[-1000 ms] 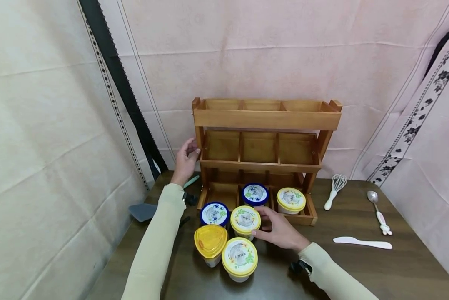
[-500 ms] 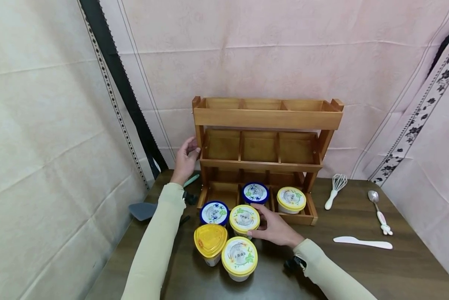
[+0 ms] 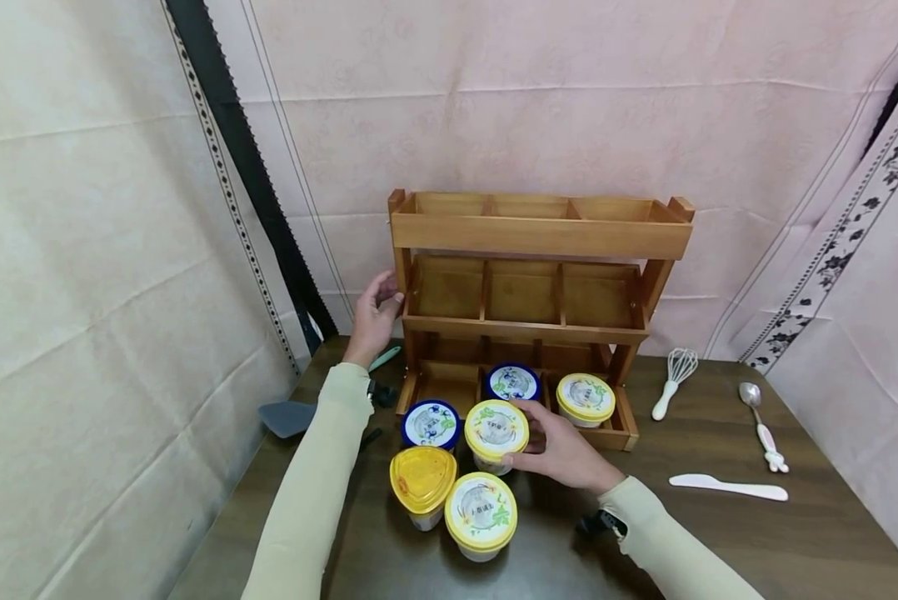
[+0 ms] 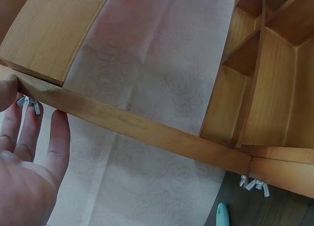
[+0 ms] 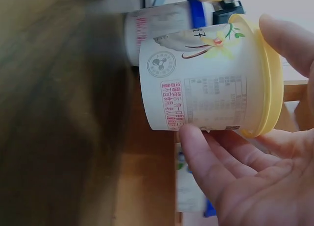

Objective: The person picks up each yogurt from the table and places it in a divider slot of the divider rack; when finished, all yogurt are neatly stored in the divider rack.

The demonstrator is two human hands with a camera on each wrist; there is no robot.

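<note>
My right hand grips a white paper cup with a yellow lid, thumb at the lid and fingers round the wall. In the right wrist view this cup lies sideways across the picture, held off the table. My left hand holds the left post of a three-tier wooden rack. The left wrist view shows its thumb against the post and its fingers around the post's edge by a wing nut. In the rack's bottom tier stand a blue-lidded cup and a yellow-lidded cup.
On the table stand another blue-lidded cup, a cup with a plain yellow lid and a yellow-lidded cup. A whisk, a spoon and a white knife lie right; a grey spatula lies left.
My right hand has lifted the yellow-lidded cup slightly and shifted it a little toward the rack. My left hand stays at the rack's post.
</note>
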